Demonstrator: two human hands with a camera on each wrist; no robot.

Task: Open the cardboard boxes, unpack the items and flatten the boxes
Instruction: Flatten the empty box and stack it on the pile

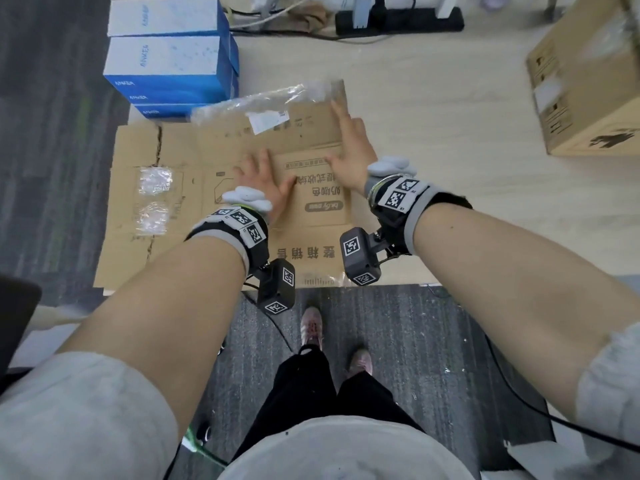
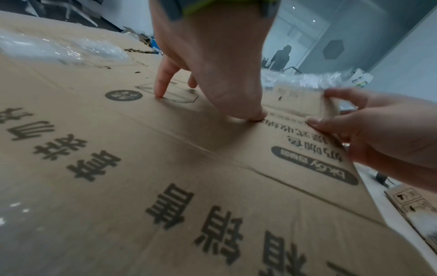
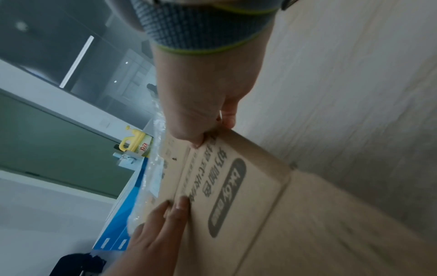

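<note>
A flattened brown cardboard box (image 1: 214, 161) with dark printed characters lies on the pale table (image 1: 450, 116). My left hand (image 1: 259, 178) is spread on its middle, and the fingertips (image 2: 160, 93) press down on the card. My right hand (image 1: 349, 147) lies along the box's right edge with straight fingers, and its thumb (image 3: 196, 140) is on top of a folded panel (image 3: 236, 177) that stands slightly raised. A crumpled clear plastic wrap (image 1: 263, 102) with a white label lies over the far edge of the cardboard.
Blue and white boxes (image 1: 166, 64) are stacked at the far left. A closed brown carton (image 1: 588, 91) stands at the far right. A black power strip (image 1: 398, 20) and cables run along the back. The table's front edge (image 1: 398, 284) is close to my legs.
</note>
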